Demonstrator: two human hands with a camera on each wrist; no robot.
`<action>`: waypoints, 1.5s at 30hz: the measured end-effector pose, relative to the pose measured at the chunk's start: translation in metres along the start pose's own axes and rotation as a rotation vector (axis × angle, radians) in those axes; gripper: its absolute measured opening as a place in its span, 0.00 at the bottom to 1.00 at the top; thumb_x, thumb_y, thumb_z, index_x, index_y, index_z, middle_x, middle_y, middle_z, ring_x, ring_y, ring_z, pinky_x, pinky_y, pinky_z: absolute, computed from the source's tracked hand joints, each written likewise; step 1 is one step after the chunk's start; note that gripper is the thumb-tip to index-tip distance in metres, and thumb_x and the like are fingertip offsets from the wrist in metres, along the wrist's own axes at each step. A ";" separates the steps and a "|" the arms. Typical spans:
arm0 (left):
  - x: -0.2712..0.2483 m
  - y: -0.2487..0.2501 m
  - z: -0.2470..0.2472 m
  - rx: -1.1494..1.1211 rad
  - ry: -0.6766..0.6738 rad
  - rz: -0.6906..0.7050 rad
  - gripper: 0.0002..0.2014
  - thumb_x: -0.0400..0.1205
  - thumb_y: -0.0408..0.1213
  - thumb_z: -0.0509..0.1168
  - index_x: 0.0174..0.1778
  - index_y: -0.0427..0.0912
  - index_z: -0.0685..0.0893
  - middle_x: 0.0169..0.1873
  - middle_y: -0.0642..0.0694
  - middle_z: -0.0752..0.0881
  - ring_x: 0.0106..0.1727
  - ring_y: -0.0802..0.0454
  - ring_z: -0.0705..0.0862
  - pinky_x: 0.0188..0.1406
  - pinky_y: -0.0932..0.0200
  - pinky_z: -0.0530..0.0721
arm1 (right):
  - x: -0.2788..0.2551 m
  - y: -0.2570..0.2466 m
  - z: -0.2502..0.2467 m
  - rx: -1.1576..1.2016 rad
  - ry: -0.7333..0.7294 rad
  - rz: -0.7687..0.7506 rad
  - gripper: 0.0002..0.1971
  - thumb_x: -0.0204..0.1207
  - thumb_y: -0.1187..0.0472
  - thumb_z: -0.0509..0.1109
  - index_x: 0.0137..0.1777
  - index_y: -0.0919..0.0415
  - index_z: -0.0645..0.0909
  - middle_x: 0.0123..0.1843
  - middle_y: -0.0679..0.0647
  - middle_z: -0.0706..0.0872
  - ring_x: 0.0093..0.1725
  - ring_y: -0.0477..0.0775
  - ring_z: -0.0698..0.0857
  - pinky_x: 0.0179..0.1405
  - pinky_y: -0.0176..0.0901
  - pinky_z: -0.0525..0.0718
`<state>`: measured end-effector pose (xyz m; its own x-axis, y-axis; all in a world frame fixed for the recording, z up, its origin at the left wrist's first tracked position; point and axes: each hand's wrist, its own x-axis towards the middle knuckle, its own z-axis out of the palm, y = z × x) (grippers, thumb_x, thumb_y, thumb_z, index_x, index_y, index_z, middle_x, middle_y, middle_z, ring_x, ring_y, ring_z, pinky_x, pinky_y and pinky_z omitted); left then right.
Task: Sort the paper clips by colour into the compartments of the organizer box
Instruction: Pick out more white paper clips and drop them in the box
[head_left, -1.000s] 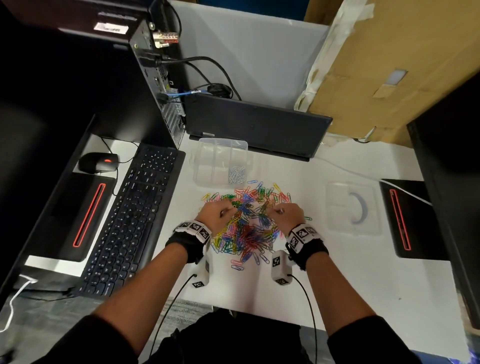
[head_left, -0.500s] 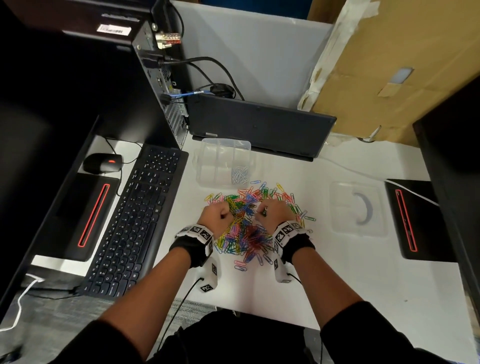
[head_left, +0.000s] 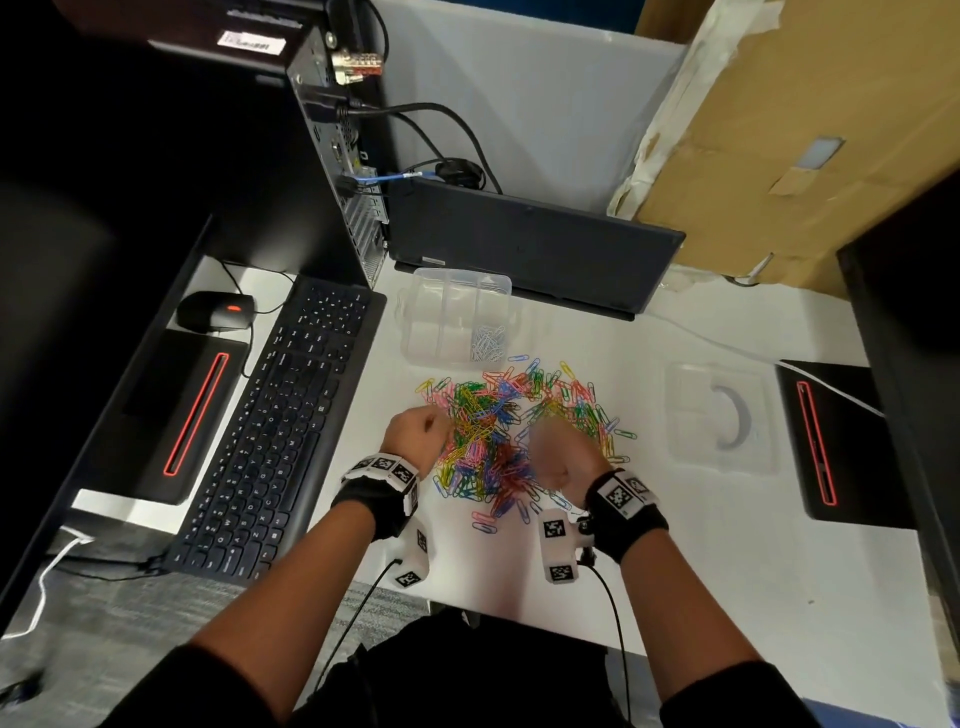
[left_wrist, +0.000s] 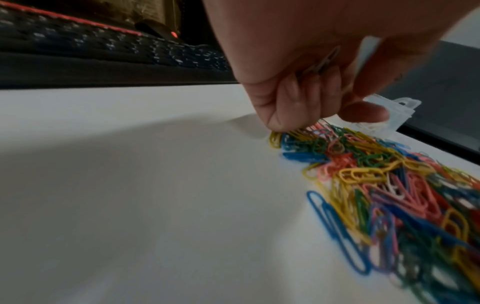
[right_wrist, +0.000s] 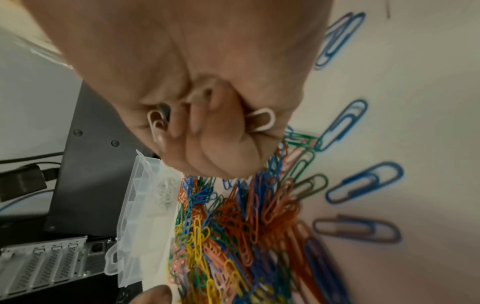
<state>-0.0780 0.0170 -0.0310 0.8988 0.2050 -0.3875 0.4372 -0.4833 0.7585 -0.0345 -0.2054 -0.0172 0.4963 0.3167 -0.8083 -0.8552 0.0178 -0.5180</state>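
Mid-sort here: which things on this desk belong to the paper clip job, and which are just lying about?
Job:
- pile of coloured clips
- organizer box, white clips in one compartment
- left hand, gripping clips
- right hand, gripping white clips
- clear lid, probably the box's

Lying about:
- keyboard
- mouse
- laptop
- computer tower
- cardboard

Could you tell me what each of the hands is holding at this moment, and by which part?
The right hand clutches white paper clips in its fist, ends protruding. The left hand holds clips, colour unclear, within curled fingers.

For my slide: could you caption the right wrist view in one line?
Right hand clutching white clips above the coloured pile, organizer box alongside.
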 end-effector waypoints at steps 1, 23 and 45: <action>0.000 0.000 0.004 0.035 0.009 -0.012 0.12 0.79 0.42 0.64 0.29 0.47 0.80 0.29 0.49 0.85 0.35 0.49 0.83 0.38 0.56 0.80 | -0.001 0.001 0.001 0.007 0.003 -0.005 0.19 0.84 0.54 0.61 0.31 0.51 0.63 0.25 0.46 0.61 0.21 0.45 0.55 0.14 0.34 0.54; 0.015 0.007 -0.003 0.266 0.011 0.001 0.03 0.79 0.43 0.71 0.44 0.50 0.87 0.41 0.54 0.86 0.40 0.52 0.84 0.43 0.62 0.82 | 0.006 0.020 0.023 -0.705 0.159 -0.279 0.18 0.83 0.71 0.57 0.52 0.59 0.90 0.33 0.51 0.84 0.20 0.43 0.71 0.20 0.35 0.67; 0.001 0.005 -0.001 0.424 -0.108 0.196 0.05 0.76 0.41 0.72 0.39 0.58 0.84 0.40 0.53 0.88 0.41 0.51 0.86 0.43 0.57 0.86 | 0.004 0.005 0.009 -1.172 0.330 -0.642 0.04 0.78 0.60 0.72 0.44 0.56 0.89 0.40 0.50 0.90 0.38 0.50 0.87 0.39 0.41 0.85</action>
<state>-0.0746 0.0159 -0.0273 0.9447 -0.0036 -0.3280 0.1881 -0.8134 0.5505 -0.0383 -0.1957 -0.0209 0.9054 0.3162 -0.2832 0.0788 -0.7808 -0.6198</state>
